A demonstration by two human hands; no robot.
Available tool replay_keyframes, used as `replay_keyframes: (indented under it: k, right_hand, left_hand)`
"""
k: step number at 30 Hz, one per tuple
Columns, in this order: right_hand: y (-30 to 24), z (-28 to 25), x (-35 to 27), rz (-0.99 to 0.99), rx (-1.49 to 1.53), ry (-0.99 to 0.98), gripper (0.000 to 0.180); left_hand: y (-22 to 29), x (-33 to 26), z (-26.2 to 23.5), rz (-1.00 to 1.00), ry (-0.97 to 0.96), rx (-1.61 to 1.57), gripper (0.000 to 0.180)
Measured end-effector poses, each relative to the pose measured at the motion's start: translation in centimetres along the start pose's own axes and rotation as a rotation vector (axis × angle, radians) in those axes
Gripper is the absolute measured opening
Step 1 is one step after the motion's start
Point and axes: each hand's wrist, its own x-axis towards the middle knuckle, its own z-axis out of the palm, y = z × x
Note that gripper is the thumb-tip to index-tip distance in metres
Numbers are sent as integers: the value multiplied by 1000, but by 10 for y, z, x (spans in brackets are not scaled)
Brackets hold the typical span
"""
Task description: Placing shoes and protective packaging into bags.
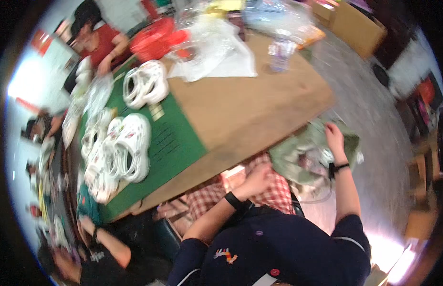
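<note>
My left hand (259, 180), a dark band at its wrist, is low over the red-and-white checked cloth on my lap (277, 188). Motion smears its fingers, so their pose is unclear. Off to the right, my right hand (334, 137) is raised beside the table, over a pale green sack (290, 152) that hangs open with clear plastic inside. Its fingers look curled together; whatever they may hold is too blurred to name. White clogs (135, 143) with small coloured charms stand on the green mat (171, 136), away from both hands. Another white pair (147, 85) is farther back.
The brown tabletop (231, 109) carries a clear bottle (281, 53), white plastic sheeting (214, 55) and a red bag (154, 39). A cardboard box (357, 28) is at the far right. A person in red (104, 45) sits across; another person's arm (109, 243) is at lower left.
</note>
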Motion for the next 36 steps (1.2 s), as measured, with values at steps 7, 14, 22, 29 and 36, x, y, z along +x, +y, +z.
replay_keyframes:
  k: [7,14,22,29,36]
  right_hand:
    - [-154,20,-78,-168,597,-146,16]
    - [-312,116,-148,-541,592,-697,21]
    - [-428,238,-188,-384,566,-1126,83]
    - [-502,258,-179,12,730,-1065,85]
    - [-445,232,-131,-7,721,-791,64]
  left_hand:
    - [89,-98,-148,-1,352,134,48]
    - [66,-183,-309,-266,1125,863,42]
    - [21,-209,-395,-1011,606,786,44]
    - [-39,-221,-374,-602,843,909,38]
    - [10,-175,-305,-180,976,836,21]
